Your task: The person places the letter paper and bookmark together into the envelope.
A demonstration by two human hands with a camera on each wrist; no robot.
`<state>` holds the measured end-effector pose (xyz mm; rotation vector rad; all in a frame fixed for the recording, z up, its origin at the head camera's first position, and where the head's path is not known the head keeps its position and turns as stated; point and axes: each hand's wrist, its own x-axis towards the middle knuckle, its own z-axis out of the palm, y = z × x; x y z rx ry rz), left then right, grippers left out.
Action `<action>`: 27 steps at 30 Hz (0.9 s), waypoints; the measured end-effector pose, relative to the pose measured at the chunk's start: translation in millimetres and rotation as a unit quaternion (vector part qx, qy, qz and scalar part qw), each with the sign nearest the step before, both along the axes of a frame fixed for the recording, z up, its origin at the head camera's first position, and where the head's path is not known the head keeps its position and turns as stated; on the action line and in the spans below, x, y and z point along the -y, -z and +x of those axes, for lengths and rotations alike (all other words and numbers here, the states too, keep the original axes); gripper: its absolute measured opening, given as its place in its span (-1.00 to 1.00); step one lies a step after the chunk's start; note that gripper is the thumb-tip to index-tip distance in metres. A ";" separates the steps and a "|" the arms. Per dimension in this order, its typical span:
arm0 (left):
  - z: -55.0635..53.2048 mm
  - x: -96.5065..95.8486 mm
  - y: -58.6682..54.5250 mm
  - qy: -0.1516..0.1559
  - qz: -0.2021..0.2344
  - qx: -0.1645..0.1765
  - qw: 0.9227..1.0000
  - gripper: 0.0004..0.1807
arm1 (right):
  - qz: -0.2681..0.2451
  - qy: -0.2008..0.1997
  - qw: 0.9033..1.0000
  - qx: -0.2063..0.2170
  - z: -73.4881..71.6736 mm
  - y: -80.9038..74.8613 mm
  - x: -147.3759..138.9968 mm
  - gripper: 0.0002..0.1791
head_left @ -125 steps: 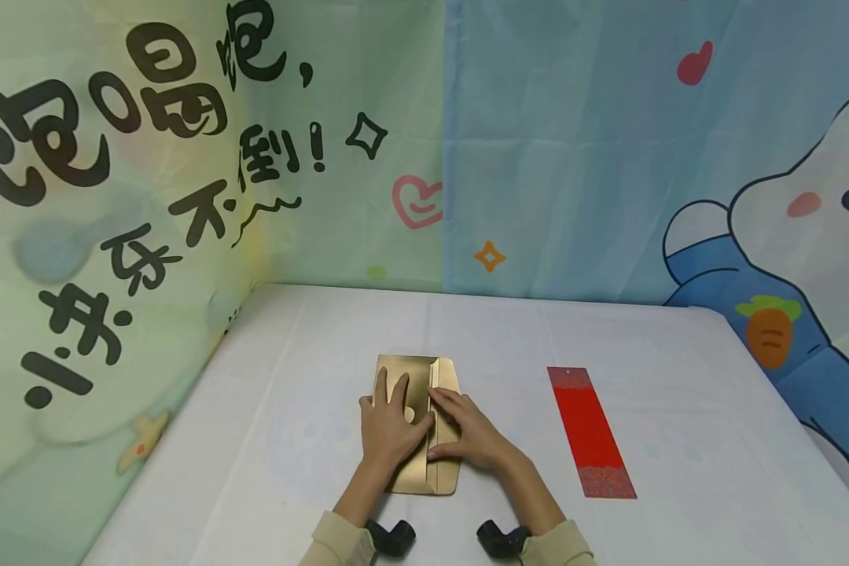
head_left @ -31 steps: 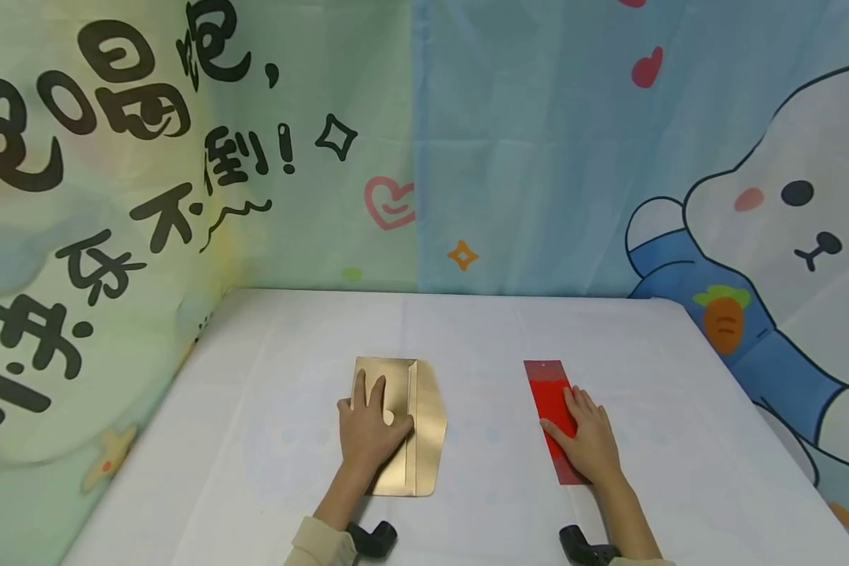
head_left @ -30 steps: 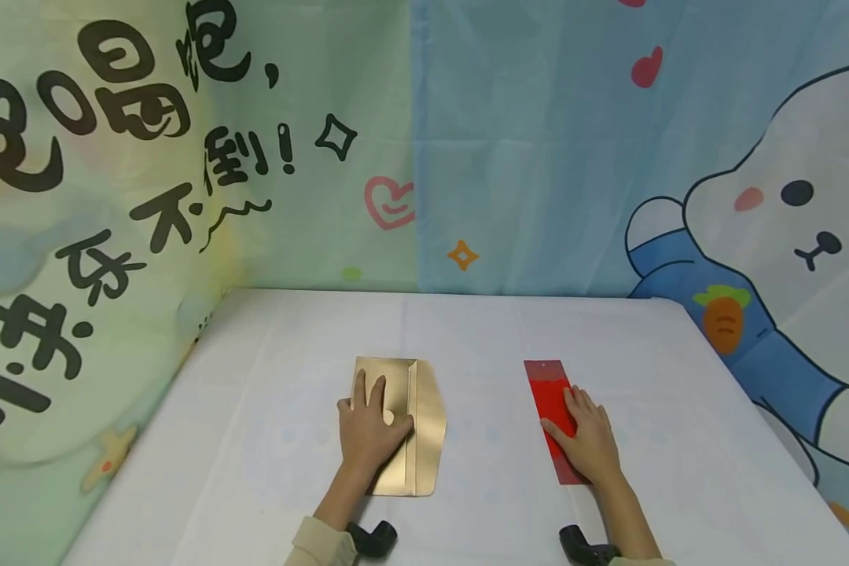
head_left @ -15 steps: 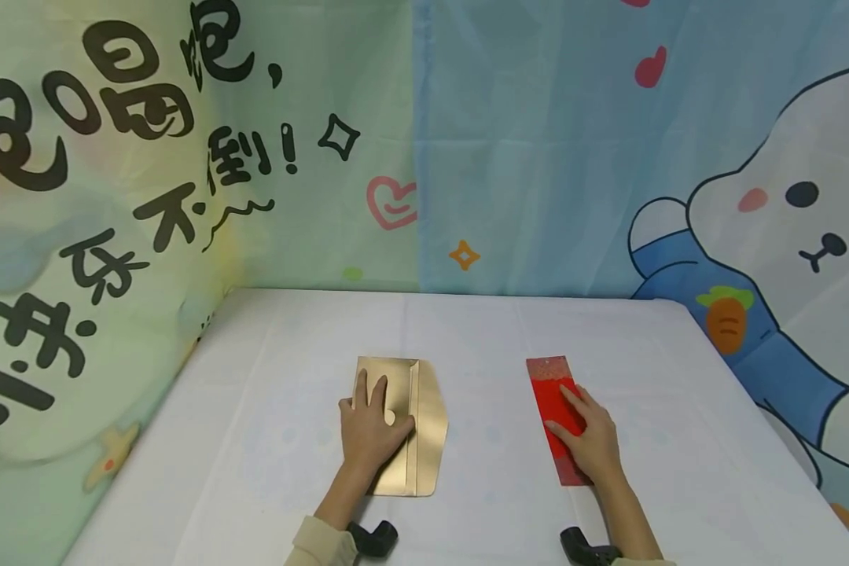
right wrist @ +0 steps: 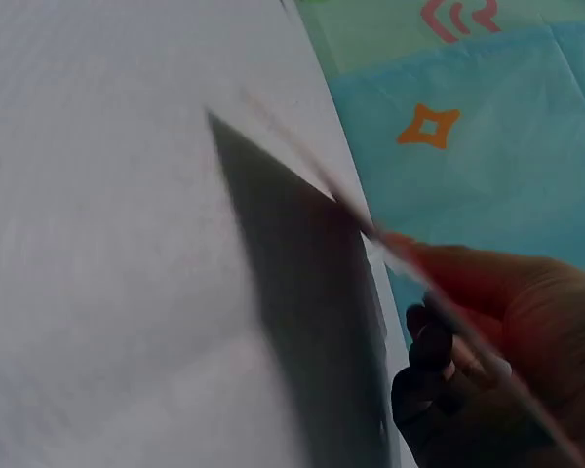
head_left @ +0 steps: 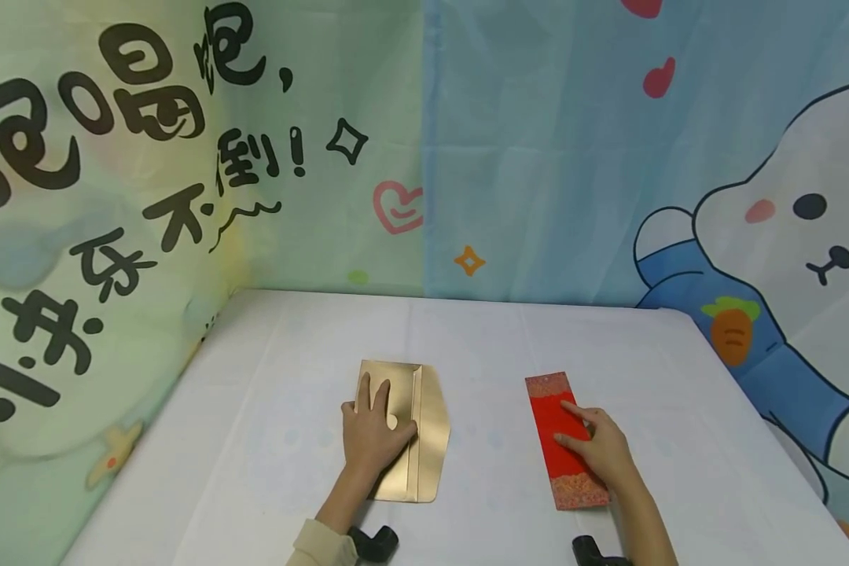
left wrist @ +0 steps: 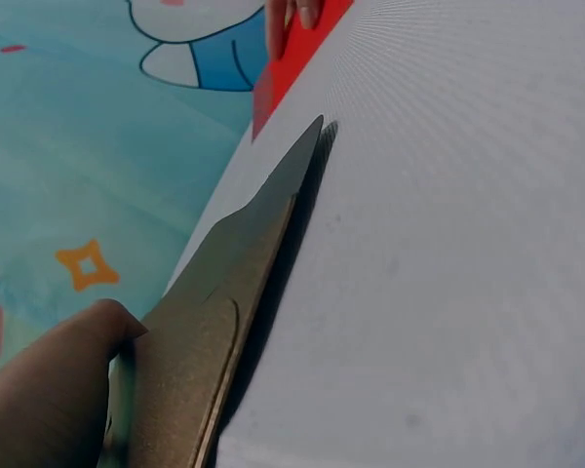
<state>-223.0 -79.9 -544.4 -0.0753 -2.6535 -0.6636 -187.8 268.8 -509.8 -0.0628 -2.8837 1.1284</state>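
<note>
A gold envelope (head_left: 431, 440) lies on the white table, its side flap folded out to the right. My left hand (head_left: 375, 432) rests on it with spread, straight fingers, covering much of its left half. In the left wrist view the thumb lies over the envelope's (left wrist: 210, 322) edge. Over on the right, my right hand (head_left: 601, 444) pinches a long red paper strip (head_left: 555, 428) with speckled bands at both ends. In the right wrist view the red strip (right wrist: 448, 307) shows nearly edge-on, raised above the table with a dark shadow under it.
White cloth covers the table (head_left: 481, 346). Behind it hangs a printed backdrop (head_left: 538, 157), which also runs down the left side. A black wrist mount (head_left: 375, 544) sits by the left wrist, and another black mount (head_left: 597, 550) by the right wrist.
My right hand left the envelope, reached right to the red strip, and now pinches and lifts it, its near end shifted toward me. The left hand stays on the envelope, whose flap is spread wider.
</note>
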 end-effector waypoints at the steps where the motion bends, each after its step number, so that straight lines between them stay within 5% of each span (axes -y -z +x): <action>1: -0.1 0.1 0.1 0.000 -0.001 0.000 1.000 -0.18 | -0.003 -0.009 1.000 0.002 0.5 -1.2 -1.0 -0.31; 14: 0.2 -0.4 -0.5 -0.003 -0.005 -0.005 1.000 -0.21 | -0.172 -0.052 0.978 0.103 3.2 -4.8 -7.5 -0.13; 19: 0.7 -0.8 -2.3 -0.003 -0.005 0.000 1.000 -0.21 | -0.234 -0.077 0.959 0.140 5.9 -7.4 -3.8 -0.03; 27: 1.0 -0.3 -3.1 -0.002 -0.005 0.004 1.000 -0.21 | -0.250 -0.112 0.951 0.142 7.8 -2.9 0.2 0.08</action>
